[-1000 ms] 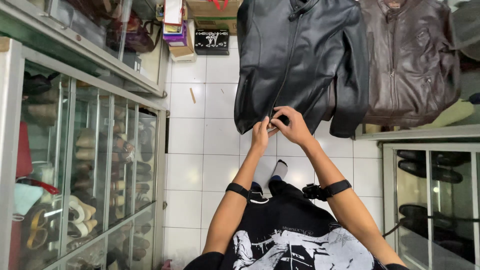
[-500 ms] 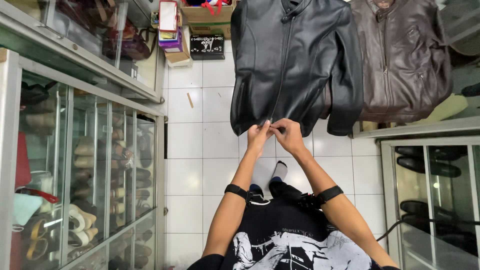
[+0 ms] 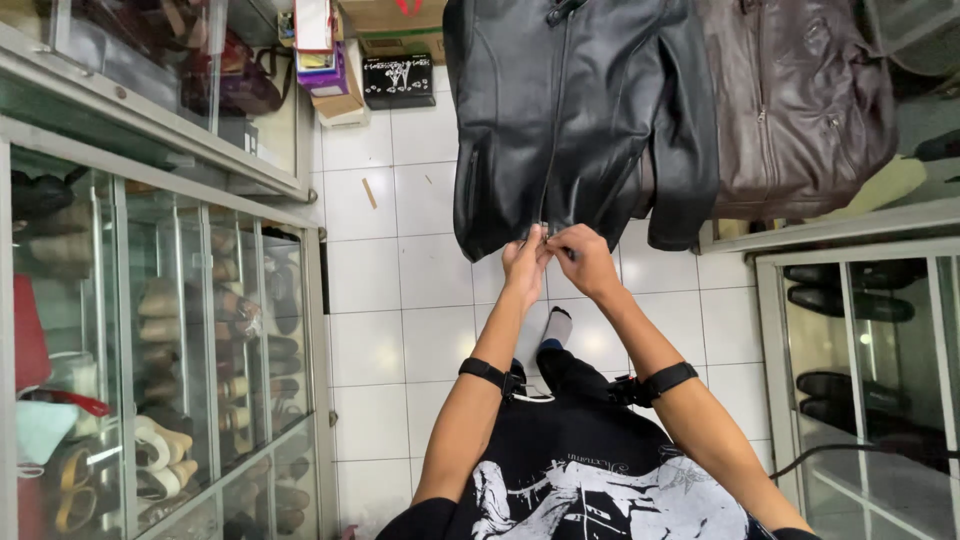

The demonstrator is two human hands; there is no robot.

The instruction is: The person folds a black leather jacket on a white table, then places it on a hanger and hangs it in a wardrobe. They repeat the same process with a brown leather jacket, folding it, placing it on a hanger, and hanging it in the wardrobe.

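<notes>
Head view: both hands [image 3: 555, 262] still pinch black jacket [image 3: 570, 110] hem; view closer.

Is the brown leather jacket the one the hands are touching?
No, both the left hand and right hand pinch the bottom hem of the black leather jacket; the brown leather jacket hangs untouched beside it.
</notes>
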